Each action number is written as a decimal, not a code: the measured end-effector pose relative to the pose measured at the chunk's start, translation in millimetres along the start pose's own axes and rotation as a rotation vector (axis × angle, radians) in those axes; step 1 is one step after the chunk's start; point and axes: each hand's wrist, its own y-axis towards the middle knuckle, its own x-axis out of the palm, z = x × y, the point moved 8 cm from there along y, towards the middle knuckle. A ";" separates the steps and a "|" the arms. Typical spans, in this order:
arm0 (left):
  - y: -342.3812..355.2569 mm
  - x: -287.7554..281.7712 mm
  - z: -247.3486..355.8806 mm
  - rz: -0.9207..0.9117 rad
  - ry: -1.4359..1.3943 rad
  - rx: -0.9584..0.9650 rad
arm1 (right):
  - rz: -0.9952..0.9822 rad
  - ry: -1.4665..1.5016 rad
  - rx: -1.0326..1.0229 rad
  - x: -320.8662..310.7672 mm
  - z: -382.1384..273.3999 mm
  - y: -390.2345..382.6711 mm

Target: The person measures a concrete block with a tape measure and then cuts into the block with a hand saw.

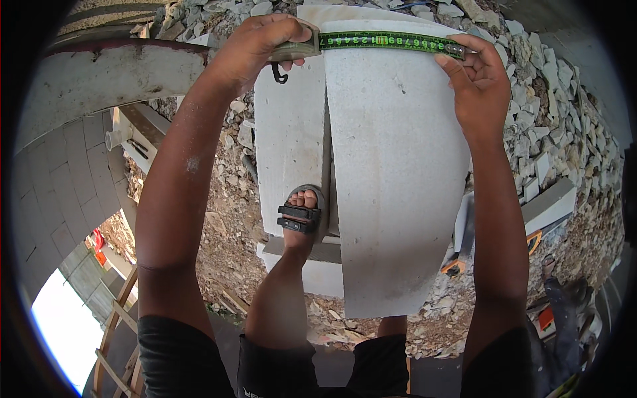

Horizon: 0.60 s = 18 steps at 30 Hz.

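Observation:
My left hand (pixel 271 50) grips the case of a tape measure (pixel 297 45), with a black strap loop dangling below it. The green blade (pixel 378 41) stretches rightward across the top end of a wide, pale white block (pixel 398 166). My right hand (pixel 478 76) pinches the blade's metal end near that block's upper right. A narrower white block (pixel 288 119) lies just left of the wide one, with my sandalled foot (pixel 300 212) resting on it. Part of another white piece (pixel 378 16) shows above the blade.
Broken rubble (pixel 551 99) surrounds the blocks. Orange-handled tools (pixel 454 266) and white offcuts (pixel 547 202) lie at the right. A stained concrete edge (pixel 99 76) runs along the upper left, above grey pavers (pixel 66 172). A wooden frame (pixel 116 331) stands at the lower left.

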 end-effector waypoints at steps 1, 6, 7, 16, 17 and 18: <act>0.2 -1.4 -1.7 0.001 0.001 -0.001 | -0.001 0.001 0.001 1.3 -0.1 -0.5; 2.0 -7.4 3.6 0.080 -0.045 0.030 | 0.025 -0.180 0.051 0.2 -3.1 -1.7; 2.8 -4.8 4.3 0.079 -0.048 0.031 | 0.025 -0.183 0.051 0.2 1.6 -0.4; 1.0 -5.5 0.7 0.354 -0.250 0.091 | 0.136 -0.484 -0.277 2.5 -20.3 -4.8; 0.7 -5.5 -2.0 0.377 -0.268 0.100 | 0.147 -0.549 -0.313 3.3 -21.2 -5.1; -0.2 -5.2 -3.6 0.400 -0.287 0.107 | 0.157 -0.614 -0.348 4.4 -22.1 -5.6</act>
